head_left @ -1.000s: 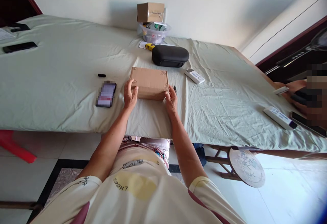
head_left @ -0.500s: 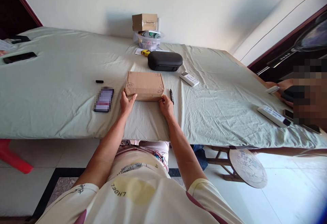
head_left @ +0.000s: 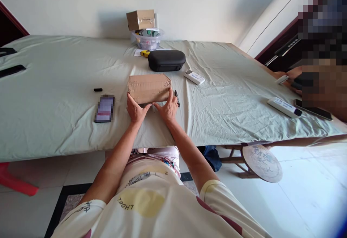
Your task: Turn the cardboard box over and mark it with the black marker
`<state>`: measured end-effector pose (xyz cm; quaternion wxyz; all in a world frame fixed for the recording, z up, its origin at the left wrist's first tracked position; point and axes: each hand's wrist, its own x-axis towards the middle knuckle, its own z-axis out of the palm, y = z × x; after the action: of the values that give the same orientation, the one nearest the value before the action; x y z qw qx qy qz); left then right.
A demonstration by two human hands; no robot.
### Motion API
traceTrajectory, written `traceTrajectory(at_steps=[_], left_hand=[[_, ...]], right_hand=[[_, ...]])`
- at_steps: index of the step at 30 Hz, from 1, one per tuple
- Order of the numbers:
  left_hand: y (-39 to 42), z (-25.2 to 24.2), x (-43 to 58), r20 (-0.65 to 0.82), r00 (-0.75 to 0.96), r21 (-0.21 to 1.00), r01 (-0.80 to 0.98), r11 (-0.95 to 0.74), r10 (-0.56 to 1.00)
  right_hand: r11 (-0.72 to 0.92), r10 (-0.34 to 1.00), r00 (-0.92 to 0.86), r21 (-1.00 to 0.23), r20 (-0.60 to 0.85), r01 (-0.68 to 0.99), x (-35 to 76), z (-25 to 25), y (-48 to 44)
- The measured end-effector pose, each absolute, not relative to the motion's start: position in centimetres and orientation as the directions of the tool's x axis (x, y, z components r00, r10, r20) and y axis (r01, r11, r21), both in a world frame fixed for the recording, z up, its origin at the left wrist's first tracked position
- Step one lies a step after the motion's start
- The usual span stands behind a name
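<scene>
A closed brown cardboard box [head_left: 149, 88] is on the cloth-covered table in front of me. My left hand [head_left: 135, 110] grips its left near corner, with the fingers at the side and the thumb along the lower near edge. At the right near corner my right hand [head_left: 167, 108] grips the same box, its thumb pointing inward and almost meeting the left one. A black marker [head_left: 177, 98] lies just beyond my right hand, partly hidden by it. To the left of the box are a phone [head_left: 104, 108] and a small black cap-like piece [head_left: 98, 89].
Behind the box sit a black zip case [head_left: 166, 60], a yellow item [head_left: 145, 53] and a plastic tub [head_left: 148, 42] with another carton [head_left: 141, 19] on it. White devices [head_left: 194, 77] lie to the right. Another person's hand [head_left: 287, 77] shows at the table's right end.
The box has changed its tilt, with its near side now facing me more. Both hands have shifted their grip, and the thumbs have come together at the near edge. The camera view has turned slightly.
</scene>
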<state>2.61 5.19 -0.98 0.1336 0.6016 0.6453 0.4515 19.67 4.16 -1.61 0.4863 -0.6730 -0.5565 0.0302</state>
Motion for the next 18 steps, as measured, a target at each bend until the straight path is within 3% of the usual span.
traceTrajectory(at_steps=[7,13,18], left_hand=[[5.3,-1.1,2.4,0.388,-0.267,0.745,0.655,-0.129,0.882],[5.9,-1.9,1.5,0.407,-0.249,0.794,0.572,-0.206,0.879],[6.6,-3.0,0.8,0.450,-0.277,0.845,0.438,-0.306,0.849]], right_hand=[[0.090,0.801,0.377,-0.715,0.466,0.693,19.8,-1.8,4.3],[0.261,0.774,0.318,-0.734,0.548,0.627,21.6,-2.4,4.8],[0.348,0.698,0.381,-0.752,0.606,0.559,23.0,-2.8,5.5]])
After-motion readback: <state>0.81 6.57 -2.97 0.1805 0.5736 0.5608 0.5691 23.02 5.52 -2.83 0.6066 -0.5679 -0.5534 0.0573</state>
